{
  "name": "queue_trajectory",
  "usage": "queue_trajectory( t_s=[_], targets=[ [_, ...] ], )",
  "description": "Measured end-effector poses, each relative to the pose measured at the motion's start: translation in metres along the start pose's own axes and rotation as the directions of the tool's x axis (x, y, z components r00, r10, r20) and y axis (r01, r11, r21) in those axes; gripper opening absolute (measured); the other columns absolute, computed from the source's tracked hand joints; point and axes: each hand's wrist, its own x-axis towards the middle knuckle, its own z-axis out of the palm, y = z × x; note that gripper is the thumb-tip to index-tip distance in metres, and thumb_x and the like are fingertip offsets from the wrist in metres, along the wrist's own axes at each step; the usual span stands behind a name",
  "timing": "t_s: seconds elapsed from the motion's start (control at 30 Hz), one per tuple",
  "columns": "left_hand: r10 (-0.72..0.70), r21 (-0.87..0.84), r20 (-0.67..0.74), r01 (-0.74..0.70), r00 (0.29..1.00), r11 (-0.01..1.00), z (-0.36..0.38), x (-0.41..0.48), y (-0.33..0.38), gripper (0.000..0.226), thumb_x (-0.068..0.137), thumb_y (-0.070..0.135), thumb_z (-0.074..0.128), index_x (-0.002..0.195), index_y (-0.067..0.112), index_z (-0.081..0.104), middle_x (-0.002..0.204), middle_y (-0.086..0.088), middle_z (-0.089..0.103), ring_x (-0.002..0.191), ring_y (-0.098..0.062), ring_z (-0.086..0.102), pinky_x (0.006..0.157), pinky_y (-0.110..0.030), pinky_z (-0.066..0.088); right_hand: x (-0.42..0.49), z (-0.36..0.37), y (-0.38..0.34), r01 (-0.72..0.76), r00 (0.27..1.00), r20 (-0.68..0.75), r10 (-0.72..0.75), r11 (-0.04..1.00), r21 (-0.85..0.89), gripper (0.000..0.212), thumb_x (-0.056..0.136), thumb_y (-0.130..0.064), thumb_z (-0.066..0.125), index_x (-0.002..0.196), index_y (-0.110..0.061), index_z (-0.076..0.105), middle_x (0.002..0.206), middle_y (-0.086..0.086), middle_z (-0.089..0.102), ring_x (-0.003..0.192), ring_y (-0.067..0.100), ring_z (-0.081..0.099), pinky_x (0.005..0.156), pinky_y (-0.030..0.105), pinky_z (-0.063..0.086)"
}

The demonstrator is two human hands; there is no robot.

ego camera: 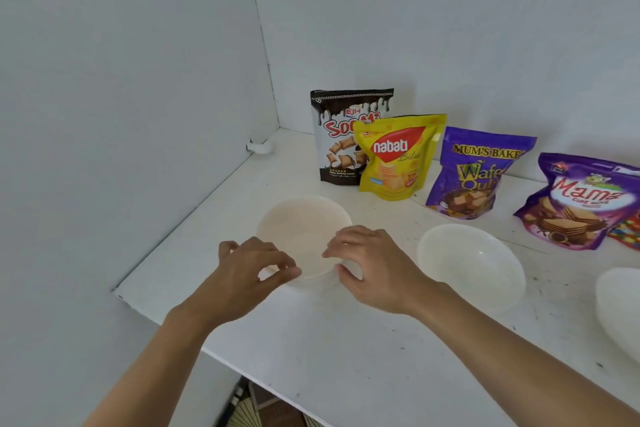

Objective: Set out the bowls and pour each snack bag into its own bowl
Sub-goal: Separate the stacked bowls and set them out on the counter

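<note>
White walls, two, meeting in a corner at the back left. White table, pushed into that corner, its surface scuffed and speckled with dark marks. White bowl, translucent, upright on the table right of centre, nothing in it. Cream bowl, upright on the left part of the table, in front of the black and yellow bags, nothing in it; held at its near rim by both hands. Third bowl, white, cut off by the right edge, contents not visible. Snack bags, four, standing in a row along the back from the corner to the right: black-and-white bag, tallest, nearest the corner; yellow bag, overlapping the front of the black-and-white one; purple bag, just right of the yellow one; second purple bag, further right, leaning slightly. All four tops look closed. Striped packet, multi-coloured, only a corner showing beside the second purple bag. Left hand, fingers curled, thumb and forefinger pinching the left side of the cream bowl's near rim. Right hand, fingers curled over the right side of the same rim, thumb against its outer wall. Small white fitting, in the back corner where the table meets the wall.
</note>
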Motion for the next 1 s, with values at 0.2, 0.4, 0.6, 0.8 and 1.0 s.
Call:
queue_trajectory(
  t_s=[0.2,0.4,0.6,0.8,1.0],
  targets=[
    [0.079,-0.013,-0.008,-0.079,0.997,0.997,-0.006,-0.002,-0.027,0.048,0.084,0.083,0.039,0.094,0.047,0.069,0.106,0.029,0.055,0.120,0.004,0.045,0.103,-0.042,0.023,0.004,0.001,0.018,0.118,0.990,0.085,-0.110,0.989,-0.093,0.019,0.101,-0.038,0.053,0.103,-0.030,0.070,0.098,-0.017,0.063,0.105,0.004,0.051,0.072,0.030,0.033],
    [0.077,0.003,-0.121,-0.078,0.990,0.997,0.000,-0.001,-0.040,0.034,0.082,0.074,0.056,0.095,0.043,0.062,0.148,0.008,0.033,0.137,-0.011,0.036,0.105,-0.043,0.033,0.008,-0.002,0.019,0.111,0.989,0.107,-0.101,0.990,-0.083,0.017,0.101,-0.033,0.055,0.099,-0.025,0.069,0.099,-0.014,0.065,0.101,0.008,0.052,0.075,0.032,0.038],
    [-0.079,-0.430,-0.158,0.003,0.984,0.903,0.027,-0.004,-0.023,0.064,0.067,0.069,0.077,0.118,0.044,0.046,0.139,0.032,0.038,0.122,0.000,0.051,0.089,-0.023,0.051,0.008,0.005,0.006,0.133,0.985,0.136,-0.104,0.965,-0.225,0.027,0.103,-0.045,0.040,0.098,-0.029,0.062,0.090,-0.013,0.058,0.093,0.010,0.049,0.092,0.036,0.031],
    [-0.235,-0.667,-0.229,0.024,0.945,0.745,0.057,0.004,0.006,0.125,0.052,0.038,0.099,0.148,0.043,0.020,0.148,0.028,0.040,0.129,-0.004,0.049,0.099,-0.024,0.050,0.004,0.019,-0.006,0.051,0.994,0.104,-0.033,0.982,-0.181,0.028,0.103,-0.045,0.037,0.099,-0.031,0.061,0.091,-0.011,0.057,0.091,0.015,0.057,0.105,0.049,0.028],
    [-0.278,-0.683,-0.249,0.036,0.928,0.730,0.069,0.013,0.003,0.128,0.041,0.046,0.103,0.148,0.032,0.033,0.142,0.015,0.051,0.131,-0.015,0.051,0.101,-0.052,0.052,0.006,0.021,-0.002,0.074,0.994,0.082,-0.070,0.996,-0.050,0.022,0.103,-0.034,0.047,0.090,-0.024,0.060,0.084,-0.008,0.054,0.085,0.014,0.053,0.114,0.050,0.022]
  ],
)
